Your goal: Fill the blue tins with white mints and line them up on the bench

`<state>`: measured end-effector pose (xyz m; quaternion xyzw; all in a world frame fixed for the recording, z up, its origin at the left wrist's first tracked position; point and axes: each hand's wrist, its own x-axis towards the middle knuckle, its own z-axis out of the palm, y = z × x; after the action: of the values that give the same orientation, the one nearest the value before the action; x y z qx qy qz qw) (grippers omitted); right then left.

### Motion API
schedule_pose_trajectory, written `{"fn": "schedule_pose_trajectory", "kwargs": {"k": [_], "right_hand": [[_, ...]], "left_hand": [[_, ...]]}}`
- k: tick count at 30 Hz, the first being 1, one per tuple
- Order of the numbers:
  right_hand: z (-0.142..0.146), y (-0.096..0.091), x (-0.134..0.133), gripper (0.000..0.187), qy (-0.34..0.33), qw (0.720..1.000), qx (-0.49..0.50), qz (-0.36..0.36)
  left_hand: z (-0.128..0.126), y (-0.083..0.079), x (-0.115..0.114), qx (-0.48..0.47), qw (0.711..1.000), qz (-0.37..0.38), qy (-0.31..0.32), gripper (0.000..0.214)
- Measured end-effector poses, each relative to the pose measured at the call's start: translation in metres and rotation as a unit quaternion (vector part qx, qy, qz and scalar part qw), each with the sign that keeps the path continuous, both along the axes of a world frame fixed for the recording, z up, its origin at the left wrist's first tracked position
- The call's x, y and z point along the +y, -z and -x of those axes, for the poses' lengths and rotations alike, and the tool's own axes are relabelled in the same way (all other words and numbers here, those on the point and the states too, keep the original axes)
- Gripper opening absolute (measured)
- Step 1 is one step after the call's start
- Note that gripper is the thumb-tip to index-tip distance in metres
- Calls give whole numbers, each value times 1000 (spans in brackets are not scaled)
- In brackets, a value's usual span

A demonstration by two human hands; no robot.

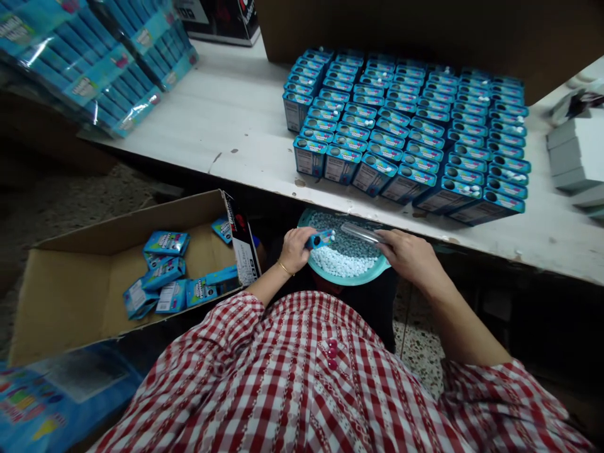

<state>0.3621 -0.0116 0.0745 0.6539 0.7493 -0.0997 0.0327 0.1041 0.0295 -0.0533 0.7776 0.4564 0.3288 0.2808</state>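
Observation:
In my lap sits a teal bowl (330,277) filled with small white candies (344,259). My left hand (296,250) is closed around a small blue candy box (321,238), held over the bowl's left side, with a few white candies at its top. A clear plastic tube or scoop (361,233) is gripped by my right hand (408,255) and points left over the candies. Whether the tube holds anything I cannot make out. The tube's tip and the candy box are a small gap apart.
Many blue candy boxes (377,135) stand in rows on the white table (226,126). An open cardboard carton (75,270) at left holds several blue boxes (165,242). Wrapped blue packs (89,69) lie at the table's far left, white boxes (578,151) at right.

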Motion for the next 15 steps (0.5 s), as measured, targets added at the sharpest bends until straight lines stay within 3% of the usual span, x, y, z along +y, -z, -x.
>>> {"fn": "schedule_pose_trajectory", "kwargs": {"k": [2,9,12,15], "right_hand": [[-10,13,-1,36,16,1000,20,-3],[-23,50,-5,37,63,994,93,0],[-30,66,-12,36,95,982,160,-7],[-34,84,-23,36,128,967,218,-11]], "left_hand": [[7,-7,3,16,1000,0,13,41],[44,-42,33,-133,983,28,-119,38],[61,-59,67,-187,967,2,-175,42],[73,-66,121,-230,950,-7,-209,43]]}}
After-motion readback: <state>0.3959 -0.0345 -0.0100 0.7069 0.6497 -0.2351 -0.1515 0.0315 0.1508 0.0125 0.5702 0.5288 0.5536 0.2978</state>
